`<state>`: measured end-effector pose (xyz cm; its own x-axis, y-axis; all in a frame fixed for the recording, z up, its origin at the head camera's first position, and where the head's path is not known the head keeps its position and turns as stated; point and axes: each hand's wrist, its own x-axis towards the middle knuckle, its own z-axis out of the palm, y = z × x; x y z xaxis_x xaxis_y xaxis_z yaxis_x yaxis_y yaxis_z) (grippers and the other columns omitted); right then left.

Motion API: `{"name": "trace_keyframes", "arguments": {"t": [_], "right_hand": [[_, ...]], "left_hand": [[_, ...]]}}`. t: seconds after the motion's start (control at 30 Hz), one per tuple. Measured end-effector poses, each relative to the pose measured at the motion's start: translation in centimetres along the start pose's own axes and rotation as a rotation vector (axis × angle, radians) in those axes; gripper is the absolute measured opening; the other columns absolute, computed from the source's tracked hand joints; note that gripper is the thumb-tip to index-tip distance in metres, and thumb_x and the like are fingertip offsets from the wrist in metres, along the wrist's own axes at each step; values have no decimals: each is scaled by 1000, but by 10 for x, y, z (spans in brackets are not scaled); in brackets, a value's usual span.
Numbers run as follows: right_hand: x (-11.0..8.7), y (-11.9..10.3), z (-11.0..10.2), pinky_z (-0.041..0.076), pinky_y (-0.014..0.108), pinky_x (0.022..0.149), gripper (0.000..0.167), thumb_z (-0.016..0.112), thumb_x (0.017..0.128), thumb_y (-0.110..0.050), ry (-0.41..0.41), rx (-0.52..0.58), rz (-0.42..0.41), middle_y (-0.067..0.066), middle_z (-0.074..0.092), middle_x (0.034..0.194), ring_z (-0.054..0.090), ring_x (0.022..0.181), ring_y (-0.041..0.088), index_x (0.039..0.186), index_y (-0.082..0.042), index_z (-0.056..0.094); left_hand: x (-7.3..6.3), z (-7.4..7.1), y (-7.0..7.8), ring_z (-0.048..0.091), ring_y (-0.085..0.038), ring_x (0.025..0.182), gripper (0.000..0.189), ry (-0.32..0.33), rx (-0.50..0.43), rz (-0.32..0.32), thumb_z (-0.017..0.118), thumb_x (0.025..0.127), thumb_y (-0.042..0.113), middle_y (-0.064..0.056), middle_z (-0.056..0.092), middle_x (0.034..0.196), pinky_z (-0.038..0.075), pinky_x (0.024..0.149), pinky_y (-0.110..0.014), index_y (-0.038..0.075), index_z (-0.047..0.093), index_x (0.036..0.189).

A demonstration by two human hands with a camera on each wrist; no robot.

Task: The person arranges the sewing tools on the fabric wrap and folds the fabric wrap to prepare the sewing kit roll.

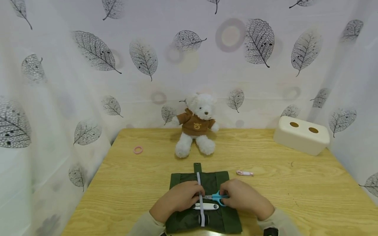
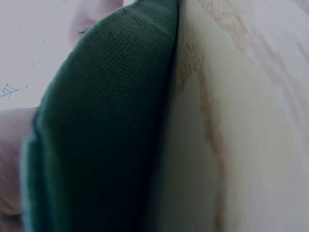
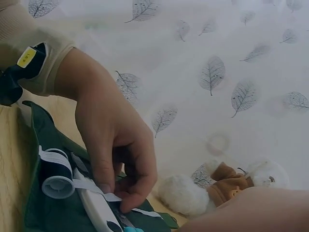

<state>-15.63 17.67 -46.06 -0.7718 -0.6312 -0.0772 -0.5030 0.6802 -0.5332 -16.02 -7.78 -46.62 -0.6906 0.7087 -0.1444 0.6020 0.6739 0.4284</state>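
A dark green cloth roll [image 1: 231,219] lies unfolded on the table, with a white elastic strap [image 1: 202,209] running down its middle. My left hand [image 1: 183,195] pinches the strap between thumb and fingers, clearest in the right wrist view. Blue-handled scissors [image 1: 217,197] point left, blades at the strap, and my right hand [image 1: 243,196] grips their handles. Just below lies a slim white tool [image 1: 209,206] under the strap. A spool of dark thread [image 3: 57,175] sits under the strap near the front edge. Green cloth [image 2: 106,111] fills much of the left wrist view.
A white teddy bear [image 1: 196,126] in a brown hoodie sits at the back. Right of the cloth lies a pink-and-white safety pin [image 1: 244,173]. A pink ring [image 1: 137,149] is at the far left, a cream box with two holes [image 1: 301,136] at the back right.
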Motion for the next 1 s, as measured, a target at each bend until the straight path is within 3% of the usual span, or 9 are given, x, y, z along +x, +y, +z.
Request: {"name": "trace_keyframes", "arguments": {"t": [0.5, 1.0], "right_hand": [[16, -11, 3, 43, 21, 55, 6, 79, 83, -14, -30, -75, -73, -14, 59, 73, 45, 59, 0, 83, -13, 72], [28, -17, 7, 43, 20, 52, 12, 78, 85, -12, -44, -63, -90, -16, 58, 71, 47, 56, -1, 78, -18, 70]], "left_hand": [[-1, 2, -1, 60, 0, 94, 13, 13, -15, 8, 67, 98, 17, 13, 63, 102, 51, 85, -21, 25, 71, 109], [0, 0, 0, 59, -3, 95, 12, 12, 6, 6, 66, 99, 18, 11, 62, 104, 51, 83, -23, 23, 69, 110]]}}
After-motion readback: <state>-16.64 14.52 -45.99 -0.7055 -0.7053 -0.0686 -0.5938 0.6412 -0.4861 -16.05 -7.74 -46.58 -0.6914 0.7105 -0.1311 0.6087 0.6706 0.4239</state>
